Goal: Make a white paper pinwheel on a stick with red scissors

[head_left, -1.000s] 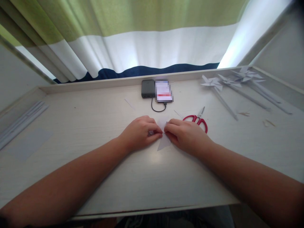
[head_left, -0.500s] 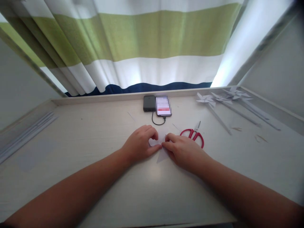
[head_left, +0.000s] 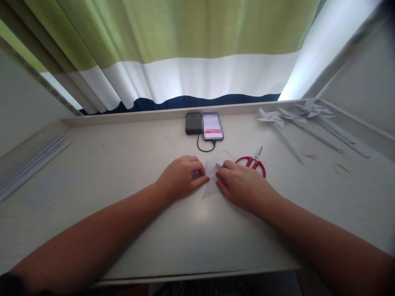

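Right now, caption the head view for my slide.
Left hand and right hand at white paper, near red-handled scissors.

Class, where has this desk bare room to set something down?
Between the pale rectangular paper sheet and left hand; also between both forearms. Crowded: around the right hand, pointed white paper and red-handled metal scissors; far right, white paper pinwheels.

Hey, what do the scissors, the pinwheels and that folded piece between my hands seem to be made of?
Scissors: smooth, solid red handles, probably plastic, and silvery grey blades that look like metal.
Pinwheels: matte white, likely paper, judging by the thin, sharply pointed vanes.
Folded piece: also thin and matte white, so probably paper, though the right hand covers part of it.
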Tool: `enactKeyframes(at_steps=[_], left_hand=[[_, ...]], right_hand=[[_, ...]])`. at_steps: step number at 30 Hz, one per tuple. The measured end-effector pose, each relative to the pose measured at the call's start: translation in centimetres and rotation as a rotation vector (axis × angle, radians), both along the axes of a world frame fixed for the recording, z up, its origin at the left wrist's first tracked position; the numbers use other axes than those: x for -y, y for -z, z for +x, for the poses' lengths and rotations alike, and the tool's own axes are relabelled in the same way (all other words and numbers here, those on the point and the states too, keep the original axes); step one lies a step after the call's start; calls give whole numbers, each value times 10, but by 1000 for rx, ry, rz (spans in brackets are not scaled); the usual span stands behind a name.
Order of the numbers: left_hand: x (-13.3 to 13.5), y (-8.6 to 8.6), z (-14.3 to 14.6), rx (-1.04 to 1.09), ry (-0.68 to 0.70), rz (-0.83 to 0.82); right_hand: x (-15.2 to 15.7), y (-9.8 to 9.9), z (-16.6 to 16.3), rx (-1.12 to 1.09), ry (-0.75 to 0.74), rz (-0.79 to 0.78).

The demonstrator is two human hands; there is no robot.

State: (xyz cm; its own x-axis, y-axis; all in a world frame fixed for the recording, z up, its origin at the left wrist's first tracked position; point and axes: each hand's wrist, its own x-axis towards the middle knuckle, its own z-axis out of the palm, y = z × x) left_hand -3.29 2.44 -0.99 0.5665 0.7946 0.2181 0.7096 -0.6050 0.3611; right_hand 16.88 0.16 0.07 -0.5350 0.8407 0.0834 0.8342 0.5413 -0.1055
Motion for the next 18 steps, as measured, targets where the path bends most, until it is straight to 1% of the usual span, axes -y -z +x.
enactKeyframes(at_steps=[7,11,18], left_hand=[[3,-2,-3,-10,95,9],[3,0,-3,-12,122,8],[1,2,-4,6,145,15]], right_hand=[[-6,4,1,-82,95,-133],[-8,3,2,-110,127,-172],[-11,-3,14,-73,16,-217]])
